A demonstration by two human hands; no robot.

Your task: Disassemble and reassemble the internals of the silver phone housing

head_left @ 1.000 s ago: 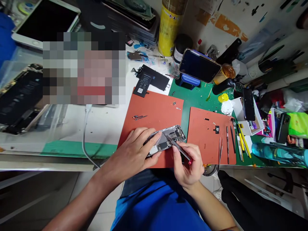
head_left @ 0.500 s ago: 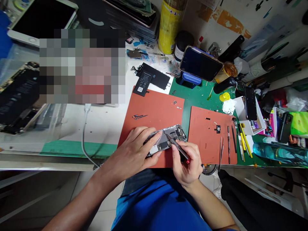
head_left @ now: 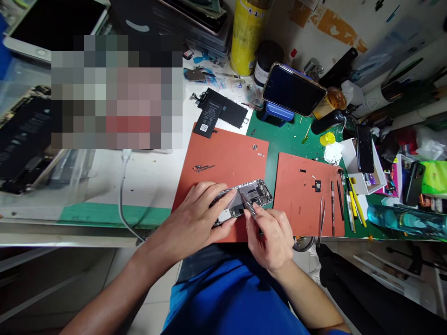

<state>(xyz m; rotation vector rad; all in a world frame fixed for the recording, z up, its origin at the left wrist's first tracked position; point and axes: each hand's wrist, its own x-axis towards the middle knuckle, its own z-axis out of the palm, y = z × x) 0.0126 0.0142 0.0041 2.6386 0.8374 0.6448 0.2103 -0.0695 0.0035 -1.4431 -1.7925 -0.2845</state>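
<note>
An opened phone [head_left: 256,191] with its boards bare lies on the larger red mat [head_left: 223,158], near the mat's front edge. My left hand [head_left: 195,221] is wrapped round the phone's left end and holds it down. My right hand [head_left: 270,237] pinches a thin screwdriver [head_left: 248,207], whose tip touches the middle of the phone's inside. The screwdriver's rear end is hidden in my fingers.
A black battery [head_left: 220,113] lies behind the mat. A second red mat [head_left: 307,190] to the right carries small parts, with tweezers [head_left: 320,218] and several tools beside it. A phone [head_left: 293,89] leans on a blue stand. A yellow can [head_left: 246,35] stands at the back.
My right hand has rolled over the screwdriver, so its red end no longer shows. The tip stays on the phone. My left hand has not moved.
</note>
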